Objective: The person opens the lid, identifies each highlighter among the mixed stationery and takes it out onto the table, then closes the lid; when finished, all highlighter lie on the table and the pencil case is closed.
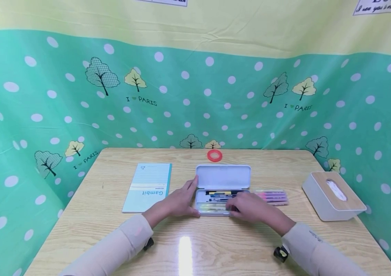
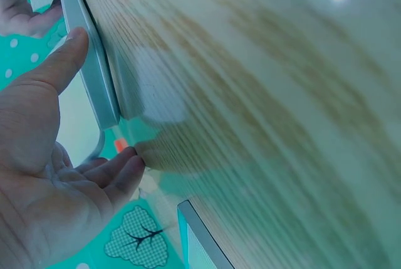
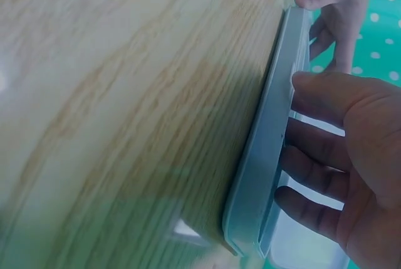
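Tabletop [image 1: 229, 249]: pencil case [image 1: 223, 176] lies, long axis paralleling far edge, between unclenched left hand [image 1: 182, 199] and right hand [image 1: 251, 207] (grip unclear).

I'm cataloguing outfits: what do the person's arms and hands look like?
The long, pale left sleeve has a faint pinkish mark near its cuff, the pale right sleeve a dark one. A small black object shows near each cuff. The left hand and right hand are ungloved.

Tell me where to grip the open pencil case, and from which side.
Probably its left short end, coming from the left: the pencil case is long and low, the left hand spans that end, and pink pens lie beside the right one.
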### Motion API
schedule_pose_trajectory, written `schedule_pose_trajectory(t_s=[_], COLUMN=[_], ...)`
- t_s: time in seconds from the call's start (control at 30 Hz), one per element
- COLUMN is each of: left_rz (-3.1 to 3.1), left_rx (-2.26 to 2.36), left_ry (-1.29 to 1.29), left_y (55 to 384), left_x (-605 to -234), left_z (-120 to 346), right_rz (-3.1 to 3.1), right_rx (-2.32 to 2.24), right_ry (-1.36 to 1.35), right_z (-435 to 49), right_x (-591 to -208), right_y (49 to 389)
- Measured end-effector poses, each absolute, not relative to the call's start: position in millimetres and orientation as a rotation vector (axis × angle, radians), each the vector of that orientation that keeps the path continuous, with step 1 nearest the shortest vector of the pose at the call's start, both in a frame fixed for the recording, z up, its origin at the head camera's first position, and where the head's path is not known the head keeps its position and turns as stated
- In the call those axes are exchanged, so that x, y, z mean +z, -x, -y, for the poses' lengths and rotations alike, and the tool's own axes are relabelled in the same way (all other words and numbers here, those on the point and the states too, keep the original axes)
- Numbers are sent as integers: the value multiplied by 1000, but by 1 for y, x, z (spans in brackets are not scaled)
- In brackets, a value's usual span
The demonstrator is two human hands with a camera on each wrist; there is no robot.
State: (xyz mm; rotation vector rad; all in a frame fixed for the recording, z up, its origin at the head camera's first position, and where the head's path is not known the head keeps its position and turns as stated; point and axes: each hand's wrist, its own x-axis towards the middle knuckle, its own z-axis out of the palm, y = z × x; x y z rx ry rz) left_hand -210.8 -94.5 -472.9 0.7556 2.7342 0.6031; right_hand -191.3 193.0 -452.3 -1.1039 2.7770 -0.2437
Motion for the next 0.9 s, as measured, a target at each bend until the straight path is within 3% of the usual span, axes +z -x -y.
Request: schedule_pose_trajectory(t_s=[0.43, 0.9], left_rz=[-2739, -2733], left_rx=[593, 584], left_ry=[-770, -756], left_y=[210, 210], left_x=[-472, -471], left_z=[94, 94], right_rz=[-2791, -2824], right_rx=[-265, -302], right_ry=[915, 1043], right_z=[-187, -189], right_x=[-452, -456], right_y=[191, 191])
